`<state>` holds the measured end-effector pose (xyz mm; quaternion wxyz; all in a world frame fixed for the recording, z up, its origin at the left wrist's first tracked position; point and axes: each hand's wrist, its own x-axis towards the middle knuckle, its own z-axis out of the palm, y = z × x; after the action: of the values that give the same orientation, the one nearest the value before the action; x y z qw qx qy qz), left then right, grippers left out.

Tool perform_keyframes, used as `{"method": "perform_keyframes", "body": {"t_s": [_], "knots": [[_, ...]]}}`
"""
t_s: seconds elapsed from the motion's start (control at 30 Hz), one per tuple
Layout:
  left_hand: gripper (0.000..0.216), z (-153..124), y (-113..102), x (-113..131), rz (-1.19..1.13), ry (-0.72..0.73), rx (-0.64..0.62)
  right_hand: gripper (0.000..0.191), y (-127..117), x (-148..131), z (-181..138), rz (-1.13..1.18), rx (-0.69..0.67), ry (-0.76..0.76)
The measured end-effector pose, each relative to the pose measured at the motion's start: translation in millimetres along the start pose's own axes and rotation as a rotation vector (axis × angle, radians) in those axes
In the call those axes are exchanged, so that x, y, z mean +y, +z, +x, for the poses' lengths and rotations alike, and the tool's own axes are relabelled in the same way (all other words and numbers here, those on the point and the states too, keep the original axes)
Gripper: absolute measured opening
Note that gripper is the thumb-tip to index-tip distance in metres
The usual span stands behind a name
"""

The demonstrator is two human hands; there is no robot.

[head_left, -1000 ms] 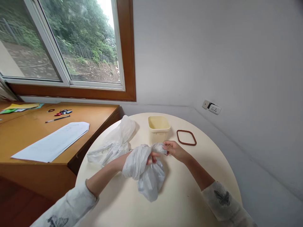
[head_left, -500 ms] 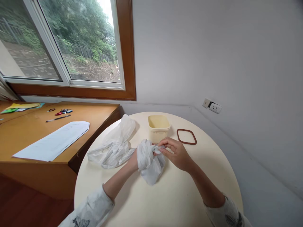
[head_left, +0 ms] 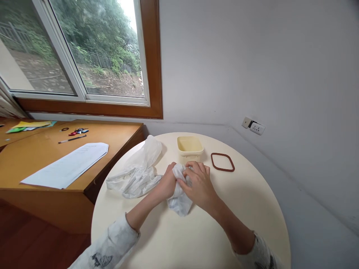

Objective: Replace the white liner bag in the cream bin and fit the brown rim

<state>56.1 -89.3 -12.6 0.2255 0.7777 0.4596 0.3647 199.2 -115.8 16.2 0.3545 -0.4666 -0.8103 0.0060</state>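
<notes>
White plastic bag (head_left: 180,203) in the tight grasp of both left hand (head_left: 167,183) and right hand (head_left: 198,185).

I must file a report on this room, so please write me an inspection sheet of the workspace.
Surface: round cream table.
Job's things: crumpled white bag, bunched between the hands.
Clutter: second white bag, yellow tub, brown seal ring on the table; paper sheet, pen on wooden desk.
Grippers: left hand and right hand both closed on the crumpled white bag.
Cables: nothing seen.
Surroundings: window, wall socket.
</notes>
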Motion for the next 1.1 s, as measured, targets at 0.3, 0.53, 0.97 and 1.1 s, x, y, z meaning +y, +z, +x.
{"method": "perform_keyframes", "body": {"t_s": [0.3, 0.53, 0.97, 1.1], "knots": [[0.018, -8.9, -37.4, 23.6, -0.005, 0.022, -0.23, 0.007, 6.8, 38.7, -1.1, 0.009, -0.053, 0.168], [0.018, -6.3, -30.9, 25.7, -0.354, 0.077, -0.061, 0.008, 20.0, 35.7, -4.1, 0.104, -0.254, 0.171], [0.025, -6.4, -23.8, 17.8, -0.392, -0.05, -0.139, 0.025, -6.3, 27.5, 8.3, 0.996, -0.313, 0.25], [0.022, -7.9, -25.2, 20.4, -0.307, -0.045, -0.218, 0.018, -2.9, 29.8, 15.3, 1.003, -0.237, 0.264]]}}
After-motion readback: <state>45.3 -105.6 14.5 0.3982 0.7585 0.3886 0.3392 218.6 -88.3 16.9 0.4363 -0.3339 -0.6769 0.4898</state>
